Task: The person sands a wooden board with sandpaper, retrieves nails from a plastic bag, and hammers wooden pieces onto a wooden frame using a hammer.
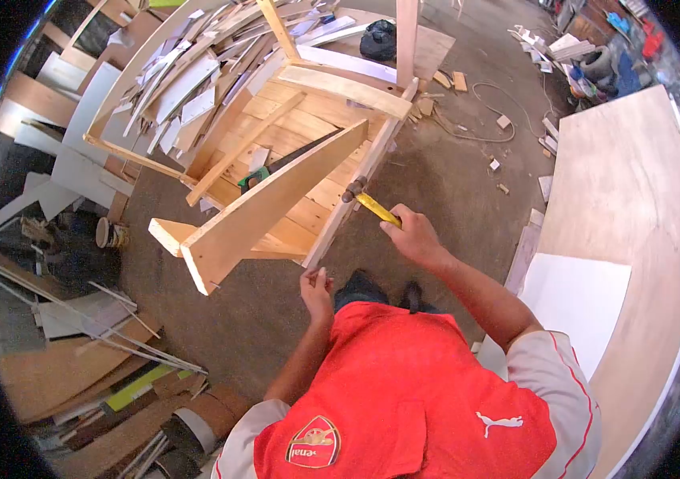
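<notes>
My right hand is wrapped round the yellow handle of a hammer, whose dark head lies over the long edge rail of a wooden frame. Just below the near end of that rail is my left hand, its fingers pinched together; what they hold, if anything, is too small to name. A wide pale board slants across the frame, with a nail sticking out near its lower end. Behind the board, a green-handled saw rests on the frame's slats.
Offcuts are piled behind the frame. A black bag sits at the back. On the right stands a large plywood sheet with a white panel. A small bucket and more boards are at left. A cord lies on the floor.
</notes>
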